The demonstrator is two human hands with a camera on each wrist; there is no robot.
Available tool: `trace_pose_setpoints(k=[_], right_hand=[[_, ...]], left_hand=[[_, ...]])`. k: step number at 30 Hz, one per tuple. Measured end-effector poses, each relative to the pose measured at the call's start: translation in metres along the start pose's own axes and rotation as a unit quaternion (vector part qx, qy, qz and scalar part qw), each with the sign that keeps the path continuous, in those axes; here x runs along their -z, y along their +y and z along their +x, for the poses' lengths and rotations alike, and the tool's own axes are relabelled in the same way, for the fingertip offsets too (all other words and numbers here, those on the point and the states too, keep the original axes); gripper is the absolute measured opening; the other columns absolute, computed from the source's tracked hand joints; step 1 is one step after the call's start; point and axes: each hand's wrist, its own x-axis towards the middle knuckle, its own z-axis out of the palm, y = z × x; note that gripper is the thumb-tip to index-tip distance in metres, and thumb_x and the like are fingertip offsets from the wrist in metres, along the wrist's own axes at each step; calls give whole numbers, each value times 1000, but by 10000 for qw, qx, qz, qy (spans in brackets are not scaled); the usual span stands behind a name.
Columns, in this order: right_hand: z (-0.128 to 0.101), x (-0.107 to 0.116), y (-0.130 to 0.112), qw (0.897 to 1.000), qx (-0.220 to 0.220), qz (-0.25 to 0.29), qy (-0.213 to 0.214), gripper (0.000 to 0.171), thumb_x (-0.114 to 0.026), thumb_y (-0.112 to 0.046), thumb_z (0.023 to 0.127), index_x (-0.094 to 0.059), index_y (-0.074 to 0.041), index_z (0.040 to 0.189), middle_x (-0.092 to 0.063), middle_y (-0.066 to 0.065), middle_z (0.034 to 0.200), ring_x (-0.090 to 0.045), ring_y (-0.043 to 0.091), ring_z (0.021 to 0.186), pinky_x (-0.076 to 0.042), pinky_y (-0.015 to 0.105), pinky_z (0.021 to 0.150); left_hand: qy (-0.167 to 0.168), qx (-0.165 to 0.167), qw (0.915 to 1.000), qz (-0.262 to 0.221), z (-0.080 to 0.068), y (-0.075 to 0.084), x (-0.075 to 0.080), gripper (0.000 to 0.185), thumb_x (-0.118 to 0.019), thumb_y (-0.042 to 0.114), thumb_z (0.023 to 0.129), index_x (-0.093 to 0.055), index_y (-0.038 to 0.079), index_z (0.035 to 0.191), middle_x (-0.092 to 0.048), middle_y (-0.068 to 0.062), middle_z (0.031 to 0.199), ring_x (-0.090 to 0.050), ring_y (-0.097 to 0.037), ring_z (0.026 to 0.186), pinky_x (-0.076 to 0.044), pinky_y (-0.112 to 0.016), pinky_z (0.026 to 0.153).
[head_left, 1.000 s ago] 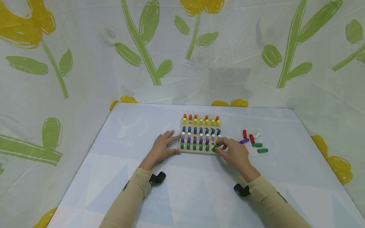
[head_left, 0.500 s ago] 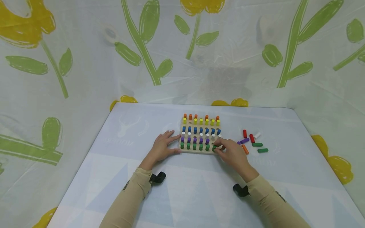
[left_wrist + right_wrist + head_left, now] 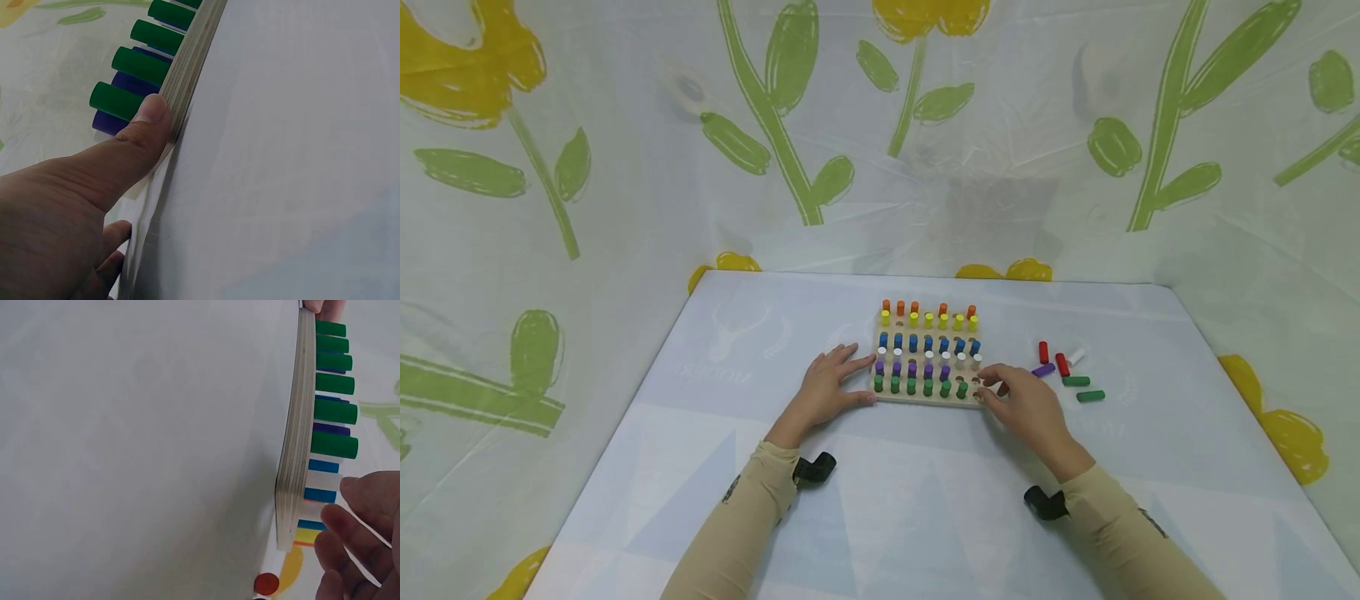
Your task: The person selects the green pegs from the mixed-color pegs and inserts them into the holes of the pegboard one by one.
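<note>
A wooden pegboard (image 3: pixel 928 402) on the table bears rows of orange, yellow, blue, white, purple and green pegs. My left hand (image 3: pixel 826 392) rests against its left side, fingers spread. In the left wrist view its thumb (image 3: pixel 147 122) touches the board's edge beside a green peg (image 3: pixel 115 100). At the front right corner is my right hand (image 3: pixel 1030 408), holding nothing. Its thumb and fingers stand apart in the right wrist view, just off the end of the green row. The nearest green peg (image 3: pixel 334 445) stands upright in the board.
Loose pegs lie right of the board: a red peg (image 3: pixel 1043 352), another red peg (image 3: pixel 1062 364), a white peg (image 3: pixel 1077 357), a purple peg (image 3: pixel 1042 370), a green peg (image 3: pixel 1076 382) and a second green peg (image 3: pixel 1091 396). A patterned curtain (image 3: pixel 1015 200) hangs behind the table.
The tilted green peg in my right hand came upright in the front row. My right hand let go of it and moved slightly right. My left hand stayed put.
</note>
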Motion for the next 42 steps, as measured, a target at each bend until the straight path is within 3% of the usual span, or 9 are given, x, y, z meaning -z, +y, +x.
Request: trace_pose_setpoints(k=[12,19,24,31,42], right_hand=[[-4,6,13,9997,-183,-101,120,27,-75,-22,93,-71,-9,117,-74,8,105,-62,23,85,-58,39,74],[-7,9,20,9996,-193,-81,187,26,-74,-21,94,-71,-9,117,-74,7,103,-61,21,81,-54,33,70],[-8,12,24,9992,-333,-37,223,27,-74,-20,94,-70,-7,117,-73,10,104,-63,22,83,-58,37,73],[-11,18,32,9982,-476,36,373,26,-72,-17,93,-69,-5,116,-72,9,98,-59,22,77,-52,30,61],[-14,27,44,9967,-728,130,343,27,-71,-19,95,-68,-4,117,-72,14,107,-60,23,80,-50,28,61]], left_hand=[[45,-76,10000,21,-1,0,-1,78,-77,52,86,-48,26,153,-30,-12,165,-18,-36,154,-7,-56,126],[-11,-32,10000,17,-1,-1,-1,79,-76,52,86,-46,27,154,-28,-11,166,-16,-34,155,-5,-54,126],[-15,-6,10000,-11,-1,-1,-1,79,-76,52,86,-46,27,154,-28,-10,166,-16,-34,155,-4,-53,126],[-38,-4,10000,-2,-1,0,0,79,-77,52,86,-46,27,154,-28,-10,166,-16,-34,155,-5,-54,126],[33,-71,10000,-6,-1,1,1,79,-77,52,86,-48,25,153,-29,-13,165,-17,-36,154,-6,-56,126]])
